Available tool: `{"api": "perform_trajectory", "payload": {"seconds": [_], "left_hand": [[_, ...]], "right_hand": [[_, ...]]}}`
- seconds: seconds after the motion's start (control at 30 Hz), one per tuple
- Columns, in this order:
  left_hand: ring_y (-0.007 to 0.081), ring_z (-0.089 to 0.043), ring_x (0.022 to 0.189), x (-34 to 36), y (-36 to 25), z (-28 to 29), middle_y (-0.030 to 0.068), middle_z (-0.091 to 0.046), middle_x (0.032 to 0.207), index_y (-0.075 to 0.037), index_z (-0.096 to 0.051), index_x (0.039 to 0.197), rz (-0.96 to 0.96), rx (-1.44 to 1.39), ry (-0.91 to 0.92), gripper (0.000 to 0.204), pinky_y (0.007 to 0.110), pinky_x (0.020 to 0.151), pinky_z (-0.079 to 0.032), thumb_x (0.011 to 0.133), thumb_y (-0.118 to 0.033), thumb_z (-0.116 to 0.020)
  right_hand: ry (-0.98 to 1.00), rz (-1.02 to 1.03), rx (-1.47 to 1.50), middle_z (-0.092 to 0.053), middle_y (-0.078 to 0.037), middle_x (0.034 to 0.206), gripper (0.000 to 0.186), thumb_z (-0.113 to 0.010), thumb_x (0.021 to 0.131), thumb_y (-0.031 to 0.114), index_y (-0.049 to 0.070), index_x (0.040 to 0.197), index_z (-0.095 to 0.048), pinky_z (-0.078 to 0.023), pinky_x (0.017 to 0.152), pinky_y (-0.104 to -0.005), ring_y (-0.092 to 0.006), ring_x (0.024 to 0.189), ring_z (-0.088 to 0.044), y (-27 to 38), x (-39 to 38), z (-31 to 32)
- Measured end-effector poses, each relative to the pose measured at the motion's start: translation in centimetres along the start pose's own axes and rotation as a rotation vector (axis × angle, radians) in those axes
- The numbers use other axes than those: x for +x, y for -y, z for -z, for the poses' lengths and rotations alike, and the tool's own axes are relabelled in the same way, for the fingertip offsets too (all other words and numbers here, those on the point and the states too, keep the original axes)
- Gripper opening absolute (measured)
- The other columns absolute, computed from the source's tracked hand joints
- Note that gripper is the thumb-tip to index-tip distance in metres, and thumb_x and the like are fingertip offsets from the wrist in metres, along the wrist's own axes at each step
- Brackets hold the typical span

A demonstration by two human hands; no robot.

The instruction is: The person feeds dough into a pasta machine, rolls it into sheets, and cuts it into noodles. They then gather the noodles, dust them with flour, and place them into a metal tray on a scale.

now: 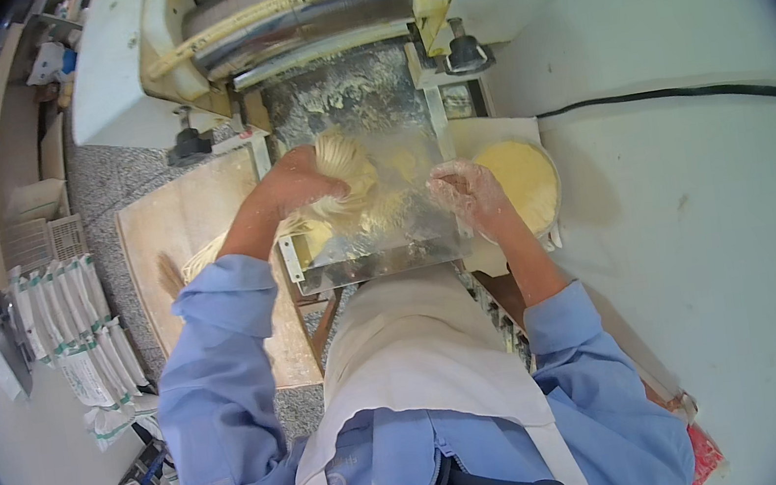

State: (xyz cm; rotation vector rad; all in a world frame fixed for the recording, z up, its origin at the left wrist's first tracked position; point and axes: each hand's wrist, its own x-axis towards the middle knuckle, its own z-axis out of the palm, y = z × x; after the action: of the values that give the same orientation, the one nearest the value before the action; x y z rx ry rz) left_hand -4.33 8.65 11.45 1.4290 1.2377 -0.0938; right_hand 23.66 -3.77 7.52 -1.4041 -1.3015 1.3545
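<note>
My left hand (298,182) is closed around a bundle of fresh noodles (339,157), whose strands fan out past the thumb. The bundle is over a floury metal tray (381,265) in front of a roller machine (302,16). Across the tray, my right hand (467,192) is coated in flour with its fingers curled in; whatever lies inside them is hidden. Close beside that hand stands a round bowl of pale yellow flour (521,186). A whitish blur, like drifting flour, hangs between both hands. More noodles (204,258) lie on the wooden board (185,211) at the left.
A brush (170,275) rests on the board's left part. Black knobs (467,53) stick out from the machine's front. A black cable (675,93) runs along the white surface at right. Several white packages (73,326) are stacked at far left, by a plastic basket (67,236).
</note>
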Motion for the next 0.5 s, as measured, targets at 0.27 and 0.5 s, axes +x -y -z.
{"api": "perform_trajectory", "payload": {"seconds": [0.27, 0.5], "left_hand": [[0.034, -0.061, 0.094, -16.3, -13.9, 6.5, 0.0205, -0.064, 0.097, 0.0, -0.052, 0.112, -0.306, 0.635, -0.46, 0.057, 0.038, 0.083, -0.047, 0.06, -0.01, -0.074], [0.0203, -0.06, 0.088, -24.2, -19.2, 8.8, 0.0103, -0.063, 0.092, -0.002, -0.054, 0.109, -0.443, 0.527, -0.633, 0.054, 0.031, 0.081, -0.047, 0.059, -0.008, -0.074]], "right_hand": [[0.061, 0.185, -0.112, -0.064, -0.004, 0.1, 0.028, -0.069, 0.084, 0.013, 0.003, 0.109, -0.06, -0.049, 0.083, -0.0265, -0.0135, 0.091, -0.061, 12.7, 3.6, 0.8], [0.185, 0.643, -0.19, -0.052, -0.015, 0.128, 0.077, -0.079, 0.073, 0.031, 0.004, 0.133, -0.041, -0.044, 0.098, -0.0391, -0.0283, 0.114, -0.054, 23.0, 5.0, -3.3]]}}
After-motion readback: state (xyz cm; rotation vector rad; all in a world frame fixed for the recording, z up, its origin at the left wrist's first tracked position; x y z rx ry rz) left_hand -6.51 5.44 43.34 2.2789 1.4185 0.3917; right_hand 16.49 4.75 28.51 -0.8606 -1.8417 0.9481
